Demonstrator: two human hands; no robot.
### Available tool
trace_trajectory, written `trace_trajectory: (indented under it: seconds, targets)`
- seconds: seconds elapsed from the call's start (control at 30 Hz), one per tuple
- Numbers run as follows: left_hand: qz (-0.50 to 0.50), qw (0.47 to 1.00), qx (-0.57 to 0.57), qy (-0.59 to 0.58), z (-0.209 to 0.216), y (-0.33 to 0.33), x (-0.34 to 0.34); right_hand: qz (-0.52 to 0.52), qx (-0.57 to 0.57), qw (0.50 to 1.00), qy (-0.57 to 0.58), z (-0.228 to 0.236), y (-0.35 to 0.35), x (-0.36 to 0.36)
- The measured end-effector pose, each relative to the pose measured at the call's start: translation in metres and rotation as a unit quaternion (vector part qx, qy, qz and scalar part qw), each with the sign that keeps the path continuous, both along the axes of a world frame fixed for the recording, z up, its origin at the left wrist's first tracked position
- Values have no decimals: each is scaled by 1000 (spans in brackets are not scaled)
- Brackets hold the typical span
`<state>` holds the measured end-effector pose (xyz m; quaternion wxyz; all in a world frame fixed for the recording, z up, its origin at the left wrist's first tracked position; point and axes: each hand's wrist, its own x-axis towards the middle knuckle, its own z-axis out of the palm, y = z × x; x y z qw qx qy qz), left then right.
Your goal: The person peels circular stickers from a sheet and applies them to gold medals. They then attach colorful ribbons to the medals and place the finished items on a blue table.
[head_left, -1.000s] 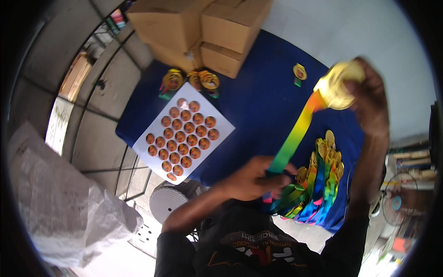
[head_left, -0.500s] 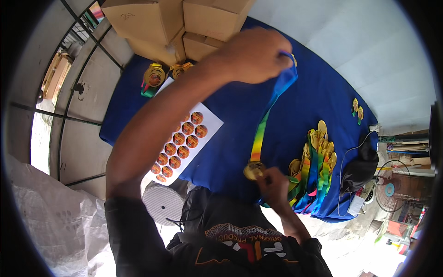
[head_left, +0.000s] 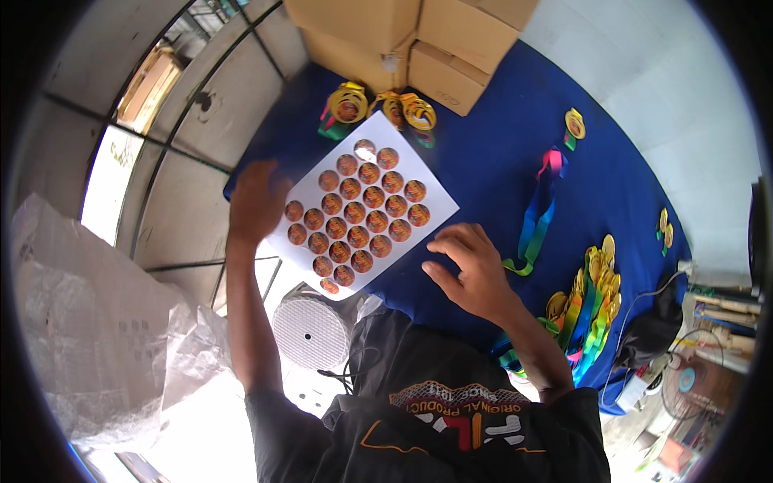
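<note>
A white sheet of round orange-red stickers (head_left: 419, 181) lies slanted on the blue cloth, its left corner overhanging the near side. My left hand (head_left: 259, 201) is at that left edge, blurred, so its fingers cannot be made out. Just off the sheet's right edge hovers my right hand (head_left: 471, 270), open, fingers apart and holding nothing. Beyond it a blue-green ribbon with a pink end (head_left: 538, 213) is stretched out on the cloth. Near its far end lies a gold medal (head_left: 574, 125). Whether the two are joined cannot be told.
Cardboard boxes (head_left: 451, 76) stand at the back, with several gold medals (head_left: 348, 105) before them. A pile of medals with coloured ribbons (head_left: 592, 298) is at the right, with two small medals (head_left: 667, 229) beyond. A round white stool top (head_left: 310, 334) is near my lap; a fan (head_left: 687, 378) stands right.
My hands have let go of the ribboned medal they were stretching. The left hand swung left to the sheet; the right rose and opened beside it. The view has shifted left.
</note>
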<state>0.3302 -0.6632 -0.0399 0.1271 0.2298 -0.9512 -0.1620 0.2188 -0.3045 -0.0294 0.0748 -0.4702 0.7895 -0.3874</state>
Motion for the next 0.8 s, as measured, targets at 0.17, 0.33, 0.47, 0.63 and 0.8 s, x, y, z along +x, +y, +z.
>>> trace_trajectory:
  seconds: [0.17,0.33,0.47,0.63,0.8]
  targets:
    - [-15,1000,2,3,-45,23,53,88,-46,995,-17,-4,-31,1]
    - [129,978,158,-34,-37,48,53,128,-50,990,-33,2,-40,1]
    - [114,942,303,-87,-22,63,57,136,-45,988,-53,7,-39,3]
    - [125,750,620,196,1,127,56,103,-77,992,-11,25,-23,5]
    - [63,659,653,369,34,210,49,62,-121,990,26,59,-1,10]
